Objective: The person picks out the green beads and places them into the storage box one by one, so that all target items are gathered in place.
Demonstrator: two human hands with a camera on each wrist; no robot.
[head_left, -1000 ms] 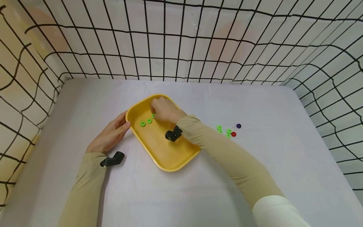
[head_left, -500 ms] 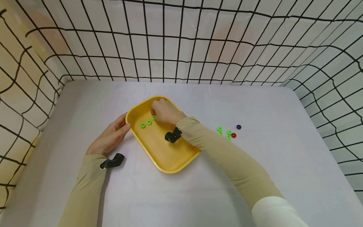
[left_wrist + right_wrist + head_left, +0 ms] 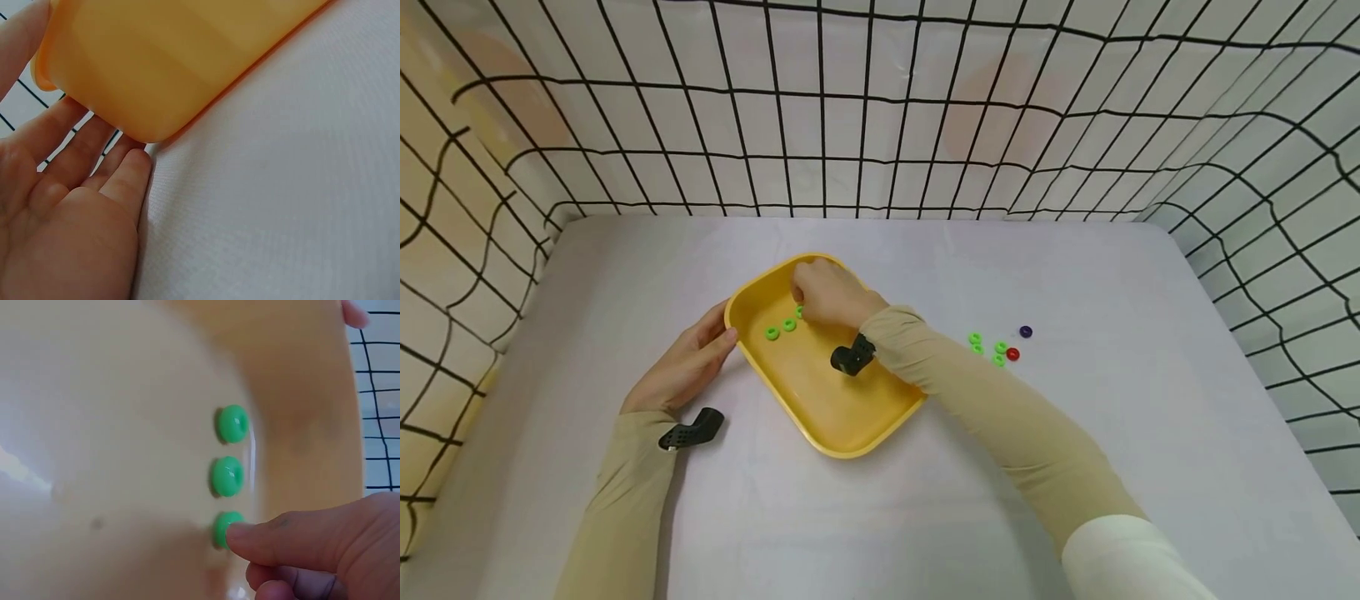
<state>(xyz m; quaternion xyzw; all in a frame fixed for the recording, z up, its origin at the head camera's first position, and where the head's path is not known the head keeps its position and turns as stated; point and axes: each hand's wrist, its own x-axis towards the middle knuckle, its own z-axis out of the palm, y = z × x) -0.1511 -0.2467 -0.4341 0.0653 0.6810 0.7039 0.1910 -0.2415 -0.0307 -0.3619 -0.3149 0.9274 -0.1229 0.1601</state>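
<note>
A yellow tray (image 3: 835, 400) lies at an angle on the white surface. My left hand (image 3: 681, 367) holds its left corner, thumb at the rim; in the left wrist view the fingers of that hand (image 3: 69, 231) lie against the outer wall (image 3: 137, 75). Inside the tray, three green rings stand in a row: one (image 3: 233, 424), a middle one (image 3: 227, 476) and a third (image 3: 225, 529). The thumb of my right hand (image 3: 312, 550) covers part of the third, with other fingers curled below. In the head view, my right hand (image 3: 831, 293) is at the tray's far end.
On the surface right of the tray lie several green rings (image 3: 975, 338), a red ring (image 3: 1012, 354) and a dark purple ring (image 3: 1026, 332). Black wire netting (image 3: 865, 158) borders the far, left and right sides. My right forearm (image 3: 1000, 408) crosses the tray's right edge.
The head view has shifted slightly. Both hands, the tray and the rings keep the same places relative to each other.
</note>
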